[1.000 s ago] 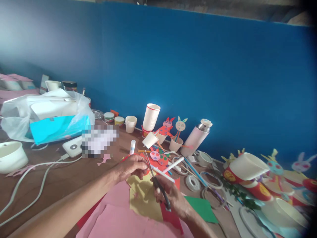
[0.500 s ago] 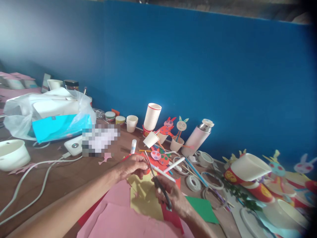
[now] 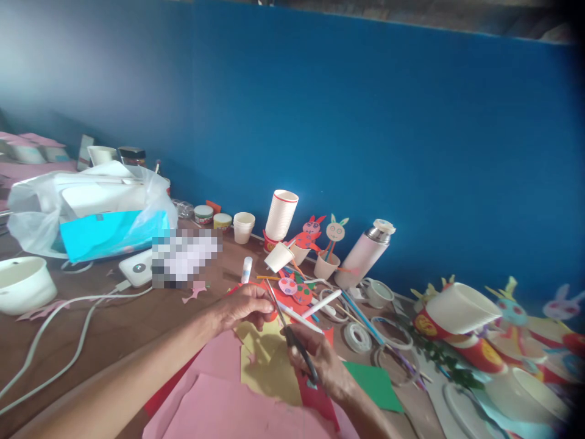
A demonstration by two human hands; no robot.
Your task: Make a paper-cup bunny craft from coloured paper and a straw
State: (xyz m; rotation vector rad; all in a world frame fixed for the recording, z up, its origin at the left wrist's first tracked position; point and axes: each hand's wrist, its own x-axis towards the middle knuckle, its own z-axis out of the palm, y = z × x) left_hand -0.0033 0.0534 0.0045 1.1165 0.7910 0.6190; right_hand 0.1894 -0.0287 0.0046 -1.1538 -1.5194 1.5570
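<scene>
Over the yellow paper, well in from the back edge of the tabletop, our right hand grips the dark handles of the scissors, blades angled up toward that edge. Our left hand pinches a small red piece, mostly covered by our fingers. The blades run right beside those fingertips, so we judge a nick the chief danger, should our grip slip or our eyes wander. So small a piece might also twist or fold under the blades, leaving a ragged edge. Swinging the scissors toward the back edge could jostle the white rod or the paper faces lying close behind our hands.
</scene>
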